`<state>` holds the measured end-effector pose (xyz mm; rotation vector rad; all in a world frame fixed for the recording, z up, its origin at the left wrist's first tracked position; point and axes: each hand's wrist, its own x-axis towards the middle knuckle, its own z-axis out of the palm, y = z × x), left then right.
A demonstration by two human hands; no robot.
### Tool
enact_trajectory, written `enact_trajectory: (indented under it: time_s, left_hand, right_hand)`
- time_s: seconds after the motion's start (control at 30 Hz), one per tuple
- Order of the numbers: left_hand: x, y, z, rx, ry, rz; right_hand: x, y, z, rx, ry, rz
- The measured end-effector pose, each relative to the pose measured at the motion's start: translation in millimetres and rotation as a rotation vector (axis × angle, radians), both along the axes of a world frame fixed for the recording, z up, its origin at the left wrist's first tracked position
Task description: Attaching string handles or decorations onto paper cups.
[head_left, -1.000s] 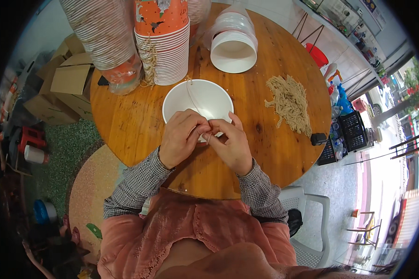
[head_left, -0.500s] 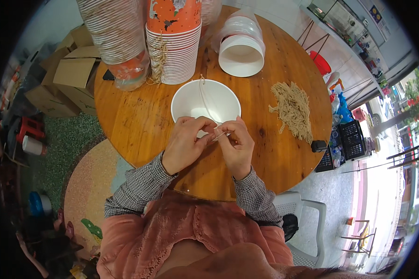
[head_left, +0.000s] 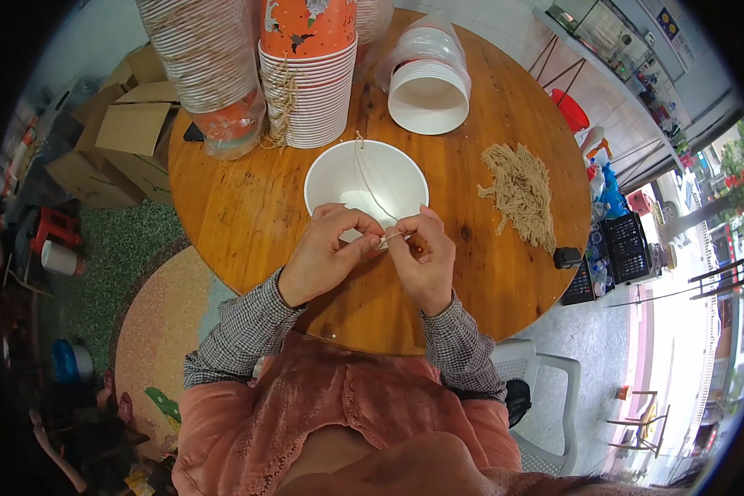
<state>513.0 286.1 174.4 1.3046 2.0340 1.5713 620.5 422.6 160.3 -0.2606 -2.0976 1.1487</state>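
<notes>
White bucket (head_left: 329,183) on the wooden counter (head_left: 248,240), directly in front of the person, close to the near edge. Mouth opens upward, toward the head; inner wall and floor in view. Long axis runs from mouth down to base, roughly along the line of sight; any slight tilt cannot be told from this angle.

Tan cord (head_left: 367,178) fixed at the far rim, crossing over the mouth to the near side. Its line runs away from the person, near end slanting a little to the right.

Left hand (head_left: 329,248) at the near rim, thumb and forefinger pinched narrow on the cord's near end. Right hand (head_left: 424,252) beside it, fingers curled in, also pinching cord. Fingertips of the 2 hands nearly meet; exact contact too small to tell.

Beyond, to the left: 1 stack of orange buckets (head_left: 310,95) upside down, rims low, and 1 plastic-wrapped stack (head_left: 202,70) with rims up. Far right of centre: wrapped white buckets (head_left: 428,99) on their side, mouth toward the person. Right: loose heap of cord (head_left: 517,197).
</notes>
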Motion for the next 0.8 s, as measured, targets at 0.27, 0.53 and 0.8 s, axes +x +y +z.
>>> enact_trajectory:
  time_s: [0.27, 0.53, 0.8]
  left_hand:
    - [3.4, 2.8, -5.8, 0.001, 0.208, 0.003]
    - [-2.2, 1.3, -3.0, -0.01, 0.077, -0.069]
    - [-0.5, 3.2, 2.3, -0.072, 0.054, -0.067]
  right_hand:
    - [3.5, 3.6, 7.6, 0.042, -0.078, 0.045]
    - [11.8, 36.3, 25.5, -0.418, -0.14, 0.373]
    - [13.8, 28.4, 8.6, -0.079, -0.051, 0.276]
